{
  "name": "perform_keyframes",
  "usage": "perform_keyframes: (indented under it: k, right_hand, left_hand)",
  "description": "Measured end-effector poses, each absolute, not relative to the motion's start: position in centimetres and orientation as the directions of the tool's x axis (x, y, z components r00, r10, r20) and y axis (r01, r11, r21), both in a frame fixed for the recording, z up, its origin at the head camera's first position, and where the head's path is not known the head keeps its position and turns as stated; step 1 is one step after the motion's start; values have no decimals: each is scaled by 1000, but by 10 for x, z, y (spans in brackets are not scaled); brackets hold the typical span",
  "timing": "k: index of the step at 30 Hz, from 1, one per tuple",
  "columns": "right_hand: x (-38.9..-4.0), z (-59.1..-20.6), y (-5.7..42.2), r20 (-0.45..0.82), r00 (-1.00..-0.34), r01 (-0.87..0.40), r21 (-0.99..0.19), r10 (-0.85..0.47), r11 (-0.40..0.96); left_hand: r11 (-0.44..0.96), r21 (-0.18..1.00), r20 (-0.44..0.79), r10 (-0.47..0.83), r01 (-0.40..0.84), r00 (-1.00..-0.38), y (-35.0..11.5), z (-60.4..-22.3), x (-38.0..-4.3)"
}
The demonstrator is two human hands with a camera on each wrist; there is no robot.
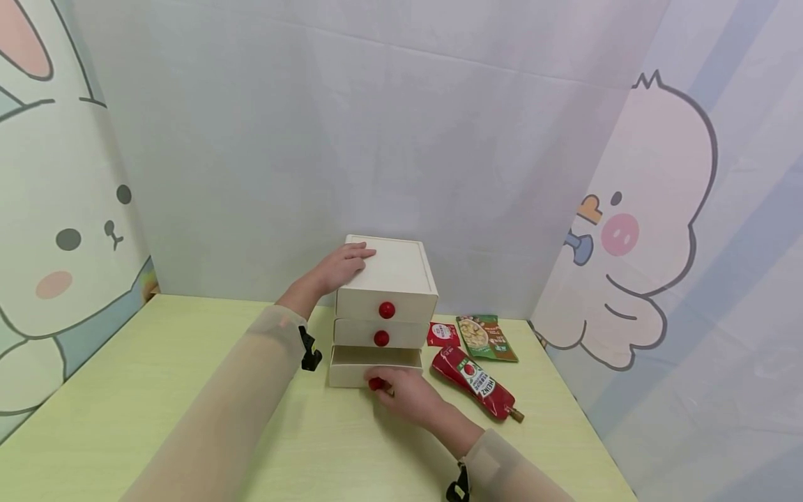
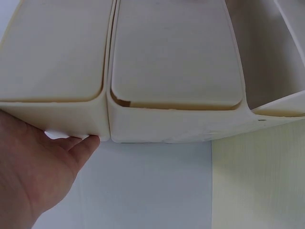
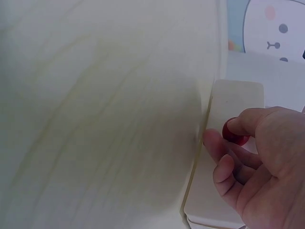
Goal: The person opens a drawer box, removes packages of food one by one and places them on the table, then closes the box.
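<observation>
A small white cabinet (image 1: 392, 268) of three stacked drawers stands on the table, each drawer front bearing a round red knob. My left hand (image 1: 339, 268) rests on the cabinet's left top edge, fingers stretched over the top; the left wrist view has this hand (image 2: 40, 167) against the cabinet's side. My right hand (image 1: 410, 395) pinches the bottom drawer's red knob (image 3: 234, 138) between thumb and fingers. That bottom drawer (image 1: 346, 377) is pulled partly out, and its visible interior shows nothing inside. The middle drawer (image 1: 354, 332) and top drawer (image 1: 357, 305) are closed.
Right of the cabinet lies a red Heinz ketchup pouch (image 1: 473, 382) with its capped spout toward me. Behind it are a green-brown food packet (image 1: 486, 338) and a small red packet (image 1: 442, 335). A pale curtain (image 1: 251, 153) hangs along the table's back edge.
</observation>
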State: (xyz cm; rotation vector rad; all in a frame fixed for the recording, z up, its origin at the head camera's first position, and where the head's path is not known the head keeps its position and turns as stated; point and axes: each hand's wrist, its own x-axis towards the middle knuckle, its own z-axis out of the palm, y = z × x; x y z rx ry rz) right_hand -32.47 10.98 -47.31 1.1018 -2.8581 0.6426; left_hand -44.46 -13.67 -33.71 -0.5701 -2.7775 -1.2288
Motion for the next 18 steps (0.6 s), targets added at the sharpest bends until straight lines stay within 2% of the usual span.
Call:
perform_keyframes:
  k: [18]
  right_hand:
    - [-333, -473, 106, 163, -764, -631, -390, -624, 670]
  left_hand:
    - [604, 723, 184, 301, 336, -936, -136, -336, -443]
